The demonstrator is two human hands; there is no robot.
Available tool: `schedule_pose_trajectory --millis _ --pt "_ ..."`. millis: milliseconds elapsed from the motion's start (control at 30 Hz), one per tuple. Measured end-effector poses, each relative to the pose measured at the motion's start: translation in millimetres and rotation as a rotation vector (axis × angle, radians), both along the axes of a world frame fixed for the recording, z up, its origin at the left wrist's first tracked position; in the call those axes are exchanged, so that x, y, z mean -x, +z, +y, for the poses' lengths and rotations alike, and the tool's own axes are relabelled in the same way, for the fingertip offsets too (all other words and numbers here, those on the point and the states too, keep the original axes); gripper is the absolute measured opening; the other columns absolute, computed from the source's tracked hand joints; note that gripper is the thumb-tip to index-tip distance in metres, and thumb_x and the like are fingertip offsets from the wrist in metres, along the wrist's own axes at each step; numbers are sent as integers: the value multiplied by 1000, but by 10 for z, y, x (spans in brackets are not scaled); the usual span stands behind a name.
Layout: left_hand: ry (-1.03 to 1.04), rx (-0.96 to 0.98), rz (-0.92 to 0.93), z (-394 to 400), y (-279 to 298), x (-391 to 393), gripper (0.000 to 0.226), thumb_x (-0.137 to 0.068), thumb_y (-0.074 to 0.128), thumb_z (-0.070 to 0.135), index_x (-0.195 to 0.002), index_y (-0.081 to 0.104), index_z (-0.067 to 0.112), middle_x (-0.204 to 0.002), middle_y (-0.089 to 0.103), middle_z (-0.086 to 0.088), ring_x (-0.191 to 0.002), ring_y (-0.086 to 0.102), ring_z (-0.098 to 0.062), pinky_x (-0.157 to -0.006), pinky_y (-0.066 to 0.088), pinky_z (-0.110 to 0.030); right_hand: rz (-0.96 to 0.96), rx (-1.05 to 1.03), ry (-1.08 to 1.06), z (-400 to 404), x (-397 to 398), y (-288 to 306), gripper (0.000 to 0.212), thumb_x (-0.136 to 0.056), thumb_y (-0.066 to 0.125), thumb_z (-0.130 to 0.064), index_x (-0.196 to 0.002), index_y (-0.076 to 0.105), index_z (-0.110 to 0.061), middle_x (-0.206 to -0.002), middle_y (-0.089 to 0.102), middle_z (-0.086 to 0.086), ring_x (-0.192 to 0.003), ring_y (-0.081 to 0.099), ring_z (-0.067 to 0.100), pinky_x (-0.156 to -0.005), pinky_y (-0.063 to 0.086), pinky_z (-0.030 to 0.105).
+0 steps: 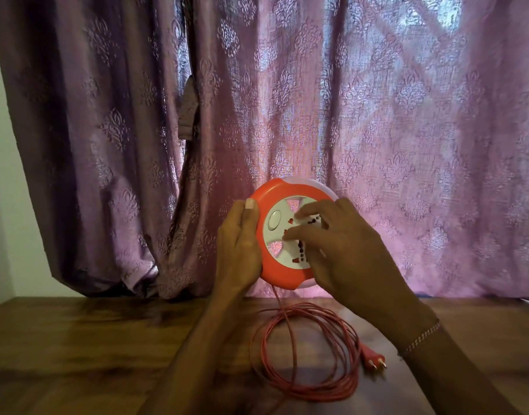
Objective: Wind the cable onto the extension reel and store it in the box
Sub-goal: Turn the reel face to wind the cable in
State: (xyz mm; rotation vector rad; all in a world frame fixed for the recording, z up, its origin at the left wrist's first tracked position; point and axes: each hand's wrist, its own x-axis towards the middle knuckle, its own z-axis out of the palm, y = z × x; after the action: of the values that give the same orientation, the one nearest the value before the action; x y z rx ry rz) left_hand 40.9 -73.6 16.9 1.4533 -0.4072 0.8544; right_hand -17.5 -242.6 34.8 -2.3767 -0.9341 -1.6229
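A round orange and white extension reel (275, 265) is held upright above the wooden table (92, 339). My left hand (238, 244) grips its left rim, thumb over the front edge. My right hand (341, 244) lies over the white socket face, its fingertips on the sockets. A red cable (302, 354) hangs from the reel's underside and lies in loose loops on the table below. Its red two-pin plug (374, 356) rests at the right of the loops. No box is in view.
A purple patterned curtain (287, 115) hangs right behind the reel down to the table's back edge. A white wall (0, 175) stands at the far left. A bracelet circles my right wrist.
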Motion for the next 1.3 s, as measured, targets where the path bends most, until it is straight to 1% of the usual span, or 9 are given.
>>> schedule_pose_trajectory --millis 133,333,400,500,733,867,1000,1133,1300 --pt "23 -5 6 -8 9 21 48 -99 41 53 -98 63 11 -91 75 -5 -88 73 -29 -80 61 -57 126 153 -54 -11 -4 27 52 -62 76 -5 -106 76 -33 -131 57 11 -112 53 34 -91 50 44" --pt "44 -7 -34 -1 28 21 48 -101 40 51 -89 58 8 -78 68 7 -72 62 -8 -69 56 -39 47 151 -119 1 -6 14 61 -69 47 -8 -113 72 -42 -140 55 7 -108 47 29 -84 47 42" --pt "56 -26 -57 0 21 17 50 -101 40 52 -87 56 7 -74 66 9 -67 59 -5 -64 53 -34 40 146 -143 0 0 7 55 -75 45 -15 -113 71 -44 -136 57 5 -108 47 28 -81 45 41" --pt "42 -32 -58 -7 7 16 57 -97 39 60 -90 57 7 -82 70 -4 -73 67 -22 -68 57 -47 62 149 -194 3 1 12 59 -67 68 -16 -117 68 -47 -133 57 5 -107 51 31 -78 43 42" --pt "45 -22 -65 -5 1 -1 57 -95 40 64 -85 55 10 -78 69 -4 -72 66 -29 -69 58 -56 95 4 -217 54 8 -44 61 -72 57 -31 -131 56 -49 -117 56 8 -106 54 29 -77 44 40" --pt "55 -30 -78 -15 2 -1 55 -96 41 62 -83 52 10 -69 60 4 -64 54 -15 -65 52 -58 99 -136 -288 85 -29 -78 59 -79 56 -61 -137 52 -48 -93 59 3 -88 59 25 -72 46 37" --pt "54 -33 -75 -33 -3 -2 57 -95 40 62 -84 53 8 -73 61 -7 -69 55 -20 -71 52 -61 106 -243 -336 123 -20 -85 65 -79 46 -79 -133 59 -44 -81 67 0 -81 63 25 -69 50 35" --pt "23 6 -40 -41 8 13 59 -94 41 64 -91 58 8 -83 69 -12 -72 65 -28 -74 57 -60 31 -202 -230 84 -20 -37 57 -85 60 -65 -131 64 -31 -90 64 4 -86 53 26 -69 45 37" --pt "11 8 -36 -10 9 19 60 -96 42 60 -93 58 2 -87 70 -19 -78 68 -37 -75 57 -62 -55 42 10 -35 2 36 22 -86 67 -19 -105 75 -23 -115 65 4 -99 51 28 -80 48 42"
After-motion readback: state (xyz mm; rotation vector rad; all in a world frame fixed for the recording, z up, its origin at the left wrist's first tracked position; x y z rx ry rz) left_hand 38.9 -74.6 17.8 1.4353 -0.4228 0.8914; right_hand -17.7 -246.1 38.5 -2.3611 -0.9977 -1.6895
